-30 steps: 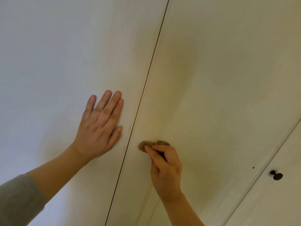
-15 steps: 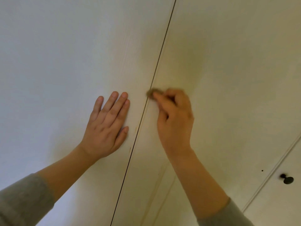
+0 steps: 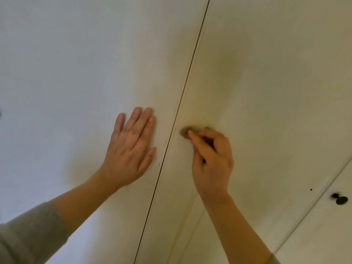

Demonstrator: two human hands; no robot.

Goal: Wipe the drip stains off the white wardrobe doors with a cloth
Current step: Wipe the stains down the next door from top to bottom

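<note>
Right fingers (image 3: 198, 142) pinch the cloth (image 3: 184, 131) at their tips; left fingers (image 3: 140, 126) lie flat.

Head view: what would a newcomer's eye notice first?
The left hand lies flat on the left door, beside the dark seam. The right hand pinches a small brown cloth against the right door, just right of that seam. A black knob sits at the lower right.

Carrier: white wardrobe doors (image 3: 76, 63) | dark seam (image 3: 181, 103) between left and middle doors | left door: left grip (image 3: 129, 153) flat against it | middle door: brown cloth (image 3: 185, 132) pinched by right grip (image 3: 211, 159), touching, just right of seam | far-right door: dark knob (image 3: 341, 200)
</note>
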